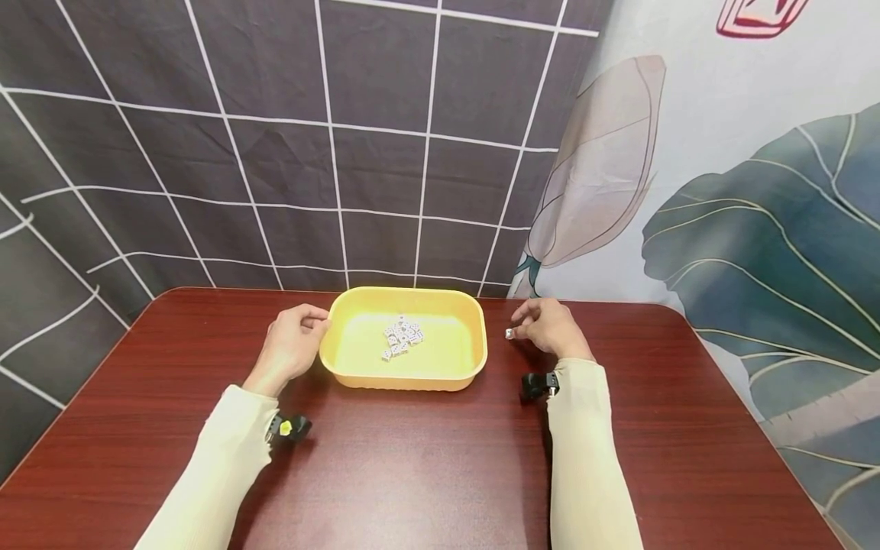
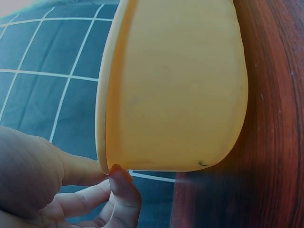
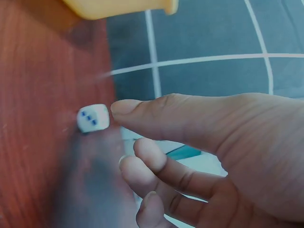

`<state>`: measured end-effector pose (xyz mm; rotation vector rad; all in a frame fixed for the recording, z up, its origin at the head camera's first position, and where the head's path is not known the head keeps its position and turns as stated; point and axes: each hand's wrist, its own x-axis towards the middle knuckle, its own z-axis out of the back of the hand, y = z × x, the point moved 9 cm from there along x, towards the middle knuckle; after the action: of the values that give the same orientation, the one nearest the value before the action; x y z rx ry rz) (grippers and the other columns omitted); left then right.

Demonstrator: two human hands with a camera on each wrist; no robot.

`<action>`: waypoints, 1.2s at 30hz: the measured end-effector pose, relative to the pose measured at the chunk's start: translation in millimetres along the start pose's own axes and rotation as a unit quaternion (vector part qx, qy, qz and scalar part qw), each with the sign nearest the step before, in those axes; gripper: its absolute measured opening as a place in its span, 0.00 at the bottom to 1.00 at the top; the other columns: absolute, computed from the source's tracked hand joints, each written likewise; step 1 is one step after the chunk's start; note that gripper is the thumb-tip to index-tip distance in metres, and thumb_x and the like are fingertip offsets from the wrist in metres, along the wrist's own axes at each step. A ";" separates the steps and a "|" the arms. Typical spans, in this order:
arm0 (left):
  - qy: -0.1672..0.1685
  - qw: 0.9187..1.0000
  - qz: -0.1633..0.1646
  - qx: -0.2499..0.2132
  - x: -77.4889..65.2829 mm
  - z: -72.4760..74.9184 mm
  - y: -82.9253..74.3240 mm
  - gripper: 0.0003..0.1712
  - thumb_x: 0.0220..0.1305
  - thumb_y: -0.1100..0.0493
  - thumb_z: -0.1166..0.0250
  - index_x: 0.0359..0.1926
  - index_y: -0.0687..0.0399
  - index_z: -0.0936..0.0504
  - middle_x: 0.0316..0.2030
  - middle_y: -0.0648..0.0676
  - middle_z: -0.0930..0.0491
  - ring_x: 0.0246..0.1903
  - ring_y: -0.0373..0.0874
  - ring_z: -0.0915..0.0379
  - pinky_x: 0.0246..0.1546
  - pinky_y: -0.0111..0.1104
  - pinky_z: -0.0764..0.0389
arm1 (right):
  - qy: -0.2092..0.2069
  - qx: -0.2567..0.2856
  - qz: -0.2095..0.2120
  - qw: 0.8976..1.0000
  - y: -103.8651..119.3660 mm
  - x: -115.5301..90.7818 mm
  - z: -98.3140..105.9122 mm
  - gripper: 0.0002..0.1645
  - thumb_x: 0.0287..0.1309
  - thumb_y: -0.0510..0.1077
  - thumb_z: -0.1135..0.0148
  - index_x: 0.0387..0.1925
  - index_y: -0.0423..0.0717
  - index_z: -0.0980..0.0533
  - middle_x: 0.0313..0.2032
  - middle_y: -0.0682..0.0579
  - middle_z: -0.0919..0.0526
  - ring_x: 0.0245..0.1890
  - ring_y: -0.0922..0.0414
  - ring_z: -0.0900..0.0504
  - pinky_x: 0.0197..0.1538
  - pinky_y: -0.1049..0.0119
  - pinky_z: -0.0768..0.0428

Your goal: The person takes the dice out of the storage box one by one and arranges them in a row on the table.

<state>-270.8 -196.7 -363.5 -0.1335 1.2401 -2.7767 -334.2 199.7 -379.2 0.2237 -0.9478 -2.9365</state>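
Note:
A yellow plastic tray stands on the table with several white dice clustered inside. My left hand is at the tray's left end, thumb and a finger pinching its rim, as the left wrist view shows close up with the tray wall. To the right of the tray is a single white die with three blue dots facing the camera. My right hand is beside this die. The thumb tip is right at the die's edge, while the other fingers are loosely bent and apart from it.
The reddish-brown wooden table reaches back to a dark cloth with a white grid. A pale cloth with large leaves hangs at the right. Dark cameras are strapped at both wrists over cream sleeves.

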 end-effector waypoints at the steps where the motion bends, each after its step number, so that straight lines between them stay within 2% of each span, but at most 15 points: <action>1: 0.000 1.000 0.000 0.000 0.0 -0.1 -0.1 0.16 0.73 0.59 0.43 0.54 0.64 0.17 0.44 0.64 0.15 0.45 0.55 0.17 0.42 0.32 0.22 | -0.002 0.004 0.001 1.000 1.7 -0.8 1.4 0.13 0.56 0.41 0.27 0.43 0.44 0.17 0.30 0.50 0.16 0.34 0.54 0.23 0.36 0.66 0.26; 7: 0.001 1.000 0.000 -0.003 0.0 -1.0 -0.8 0.16 0.73 0.59 0.42 0.54 0.65 0.17 0.44 0.64 0.15 0.44 0.55 0.17 0.41 0.31 0.22 | -0.016 0.017 0.023 0.999 14.1 -7.0 10.7 0.13 0.57 0.40 0.30 0.45 0.42 0.17 0.32 0.49 0.17 0.33 0.54 0.23 0.34 0.66 0.26; 20: 0.002 1.000 0.003 -0.004 0.1 -0.7 1.4 0.16 0.74 0.59 0.42 0.55 0.64 0.18 0.45 0.64 0.15 0.46 0.55 0.17 0.43 0.32 0.22 | -0.045 0.035 0.080 0.995 51.2 -14.7 18.7 0.14 0.58 0.42 0.28 0.45 0.41 0.16 0.33 0.48 0.17 0.36 0.52 0.20 0.41 0.65 0.25; 36: 0.001 1.000 0.001 -0.002 -1.4 -0.6 -1.2 0.17 0.73 0.59 0.42 0.55 0.65 0.18 0.44 0.64 0.15 0.45 0.56 0.17 0.43 0.33 0.22 | -0.048 0.080 0.105 0.990 80.4 -18.1 11.8 0.12 0.57 0.39 0.28 0.43 0.42 0.15 0.31 0.49 0.19 0.30 0.55 0.23 0.32 0.67 0.24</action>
<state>-269.6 -195.3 -363.1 -0.1311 1.2466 -2.7732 -318.0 143.0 -320.5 -0.0135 -1.1462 -2.7029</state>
